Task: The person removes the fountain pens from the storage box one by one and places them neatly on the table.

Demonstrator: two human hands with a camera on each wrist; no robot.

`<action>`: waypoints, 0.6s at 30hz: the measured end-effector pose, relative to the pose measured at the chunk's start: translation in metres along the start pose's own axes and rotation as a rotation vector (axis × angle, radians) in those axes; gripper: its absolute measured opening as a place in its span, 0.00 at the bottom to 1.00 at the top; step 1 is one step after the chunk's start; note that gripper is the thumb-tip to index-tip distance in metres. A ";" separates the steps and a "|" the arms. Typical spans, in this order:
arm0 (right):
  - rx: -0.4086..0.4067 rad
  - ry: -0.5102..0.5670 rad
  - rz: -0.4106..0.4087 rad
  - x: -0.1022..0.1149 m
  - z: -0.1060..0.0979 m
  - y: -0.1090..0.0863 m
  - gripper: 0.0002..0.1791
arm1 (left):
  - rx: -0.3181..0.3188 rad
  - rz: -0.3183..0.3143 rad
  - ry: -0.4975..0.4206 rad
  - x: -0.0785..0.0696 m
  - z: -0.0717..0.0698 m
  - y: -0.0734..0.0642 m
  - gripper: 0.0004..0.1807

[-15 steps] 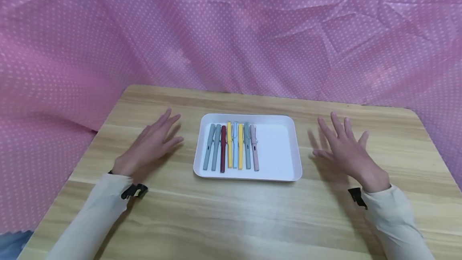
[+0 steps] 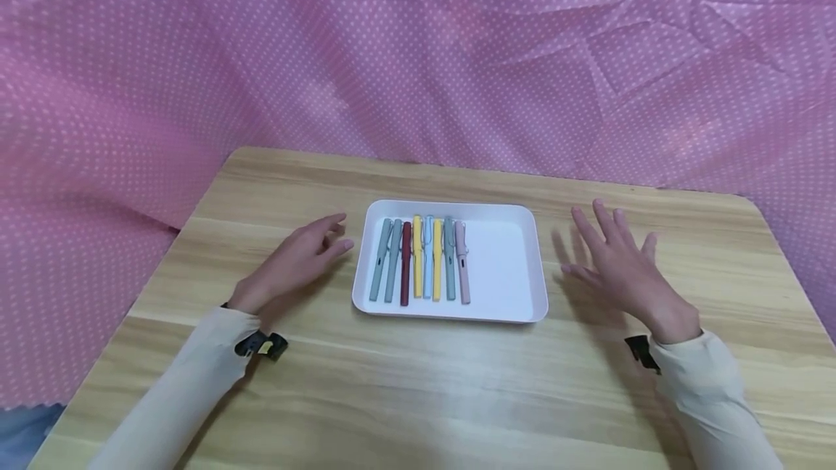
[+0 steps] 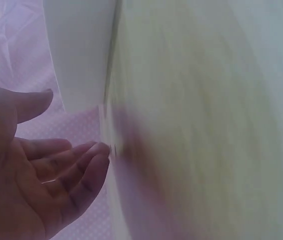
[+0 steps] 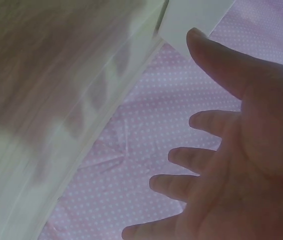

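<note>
A white tray (image 2: 503, 267) lies mid-table, with several capped pens side by side in its left and middle part. From the left they run grey-green (image 2: 381, 260), another grey-green, dark red (image 2: 406, 263), yellow (image 2: 418, 256), light blue (image 2: 428, 256), yellow, grey-green and pale purple (image 2: 462, 263). Just off the tray's left side is my left hand (image 2: 290, 267), its fingers loosely bent and holding nothing. In the left wrist view the tray's wall (image 3: 81, 55) stands beyond that thumb. My right hand (image 2: 627, 278), fingers spread, hovers over the table right of the tray.
The wooden table (image 2: 418, 390) has rounded far corners. Behind and beside it hangs a pink dotted cloth (image 2: 418, 56). A black strap device (image 2: 261, 345) sits at the left wrist and another (image 2: 643, 352) at the right.
My left hand has moved right, closer to the tray, and its fingers have bent a little. My right hand stays spread in nearly the same place. The pens lie as before.
</note>
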State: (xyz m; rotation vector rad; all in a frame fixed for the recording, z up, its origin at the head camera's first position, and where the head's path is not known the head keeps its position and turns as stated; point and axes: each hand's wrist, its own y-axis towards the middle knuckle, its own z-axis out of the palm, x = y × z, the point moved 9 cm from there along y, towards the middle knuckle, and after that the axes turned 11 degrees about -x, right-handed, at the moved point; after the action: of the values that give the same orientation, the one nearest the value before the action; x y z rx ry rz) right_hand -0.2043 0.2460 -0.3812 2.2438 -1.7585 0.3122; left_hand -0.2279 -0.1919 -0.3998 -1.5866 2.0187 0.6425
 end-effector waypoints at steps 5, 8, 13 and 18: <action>-0.046 0.004 -0.018 0.008 -0.007 0.002 0.51 | 0.036 -0.031 -0.056 -0.005 0.009 0.004 0.34; -0.106 0.030 -0.057 0.014 -0.012 0.003 0.49 | 0.046 -0.044 -0.091 -0.006 0.014 0.004 0.33; -0.143 0.092 -0.087 0.019 -0.015 0.003 0.48 | 0.079 -0.087 -0.205 -0.005 0.022 0.002 0.34; -0.186 0.126 -0.110 0.025 -0.017 0.004 0.46 | 0.120 -0.177 -0.337 -0.003 0.032 0.001 0.33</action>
State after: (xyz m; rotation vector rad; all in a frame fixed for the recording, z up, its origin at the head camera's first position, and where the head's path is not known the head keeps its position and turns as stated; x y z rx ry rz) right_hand -0.2022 0.2282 -0.3572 2.1297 -1.5279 0.2505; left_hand -0.2251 -0.1693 -0.4230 -1.4562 1.6219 0.6583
